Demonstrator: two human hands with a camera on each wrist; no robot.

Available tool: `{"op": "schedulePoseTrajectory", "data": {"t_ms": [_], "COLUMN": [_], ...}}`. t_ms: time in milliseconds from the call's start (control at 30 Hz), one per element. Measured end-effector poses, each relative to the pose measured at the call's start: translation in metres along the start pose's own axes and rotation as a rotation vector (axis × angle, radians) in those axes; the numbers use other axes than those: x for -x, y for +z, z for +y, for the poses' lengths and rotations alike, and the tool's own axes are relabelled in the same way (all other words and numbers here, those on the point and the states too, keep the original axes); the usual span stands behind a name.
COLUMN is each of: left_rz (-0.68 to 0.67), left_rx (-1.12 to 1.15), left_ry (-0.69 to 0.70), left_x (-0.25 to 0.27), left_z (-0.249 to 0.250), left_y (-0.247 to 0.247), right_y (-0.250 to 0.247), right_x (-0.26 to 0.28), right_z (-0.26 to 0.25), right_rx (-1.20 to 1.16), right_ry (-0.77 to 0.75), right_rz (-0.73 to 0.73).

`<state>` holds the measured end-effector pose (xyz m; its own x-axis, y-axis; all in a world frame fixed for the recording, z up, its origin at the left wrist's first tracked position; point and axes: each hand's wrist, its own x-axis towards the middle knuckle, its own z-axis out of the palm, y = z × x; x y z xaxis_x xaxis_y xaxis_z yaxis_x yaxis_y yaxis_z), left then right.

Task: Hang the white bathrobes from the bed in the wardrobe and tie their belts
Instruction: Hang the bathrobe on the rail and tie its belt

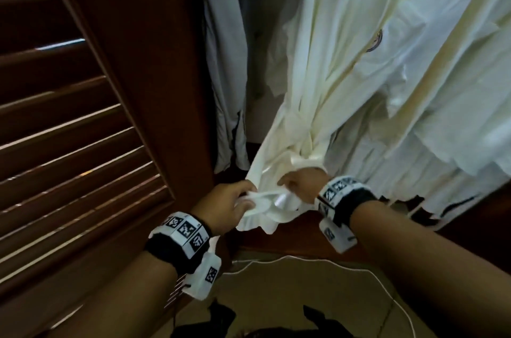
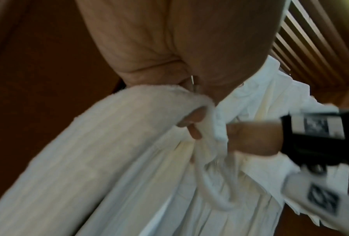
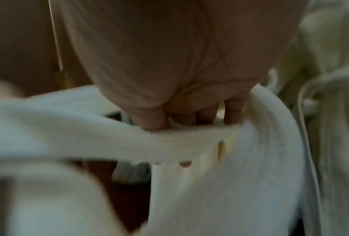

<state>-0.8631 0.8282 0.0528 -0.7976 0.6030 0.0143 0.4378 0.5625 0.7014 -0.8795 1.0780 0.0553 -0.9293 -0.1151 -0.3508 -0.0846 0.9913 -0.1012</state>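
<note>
Wardrobe [image 1: 154, 66]: holding a white bathrobe [image 1: 345, 66], hanging at 1 o'clock.
Belt [image 1: 265, 203]: at the robe's waist, between both hands.
Left hand [image 1: 224, 206]: grip curled round belt.
Right hand [image 1: 302, 185]: grip pinching belt.

Two hands: left [image 1: 221, 206] and right [image 1: 302, 185]. Two marker wristbands, left [image 1: 181, 235] and right [image 1: 341, 193]. One belt [image 1: 265, 204]. One louvred door [image 1: 69, 130]. One white cable [image 1: 304, 260] on the floor. The count of hanging robes [image 1: 373, 74] is unclear.
</note>
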Motion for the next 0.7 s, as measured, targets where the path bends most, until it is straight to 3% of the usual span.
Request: {"op": "schedulePoseTrajectory", "data": {"t_ms": [133,233,367,500,567,600,633,700], "left_rz": [-0.051,-0.049,-0.023,-0.011,-0.006,-0.002,-0.001,-0.003], "left_rx": [-0.039,-0.068,-0.065,-0.02,0.017,0.053,0.1,0.198], "left_ry": [-0.068,-0.115,-0.129,-0.129,-0.109,-0.098,-0.094,-0.075], "left_x": [0.006,0.009,0.007,0.004,0.003,0.002,0.0,-0.003], "left_z": [0.01,0.021,0.045,0.069,0.084,0.092,0.1,0.12], "left_y": [0.01,0.02,0.034,0.045,0.048,0.049,0.049,0.048], "right_y": [0.004,-0.016,-0.054,-0.071,-0.064,-0.056,-0.047,-0.009], "right_x": [0.016,0.025,0.051,0.092,0.092,0.089,0.09,0.086], "right_z": [-0.014,-0.009,0.012,0.05,0.089,0.111,0.129,0.162], "right_rx": [-0.007,-0.131,-0.53,-0.72,-0.694,-0.603,-0.516,-0.427], "right_ry": [-0.171,-0.199,-0.124,-0.177,-0.063,0.035,0.131,0.279], "right_rz": [-0.126,-0.181,-0.036,0.121,0.436,0.515,0.49,0.216]}}
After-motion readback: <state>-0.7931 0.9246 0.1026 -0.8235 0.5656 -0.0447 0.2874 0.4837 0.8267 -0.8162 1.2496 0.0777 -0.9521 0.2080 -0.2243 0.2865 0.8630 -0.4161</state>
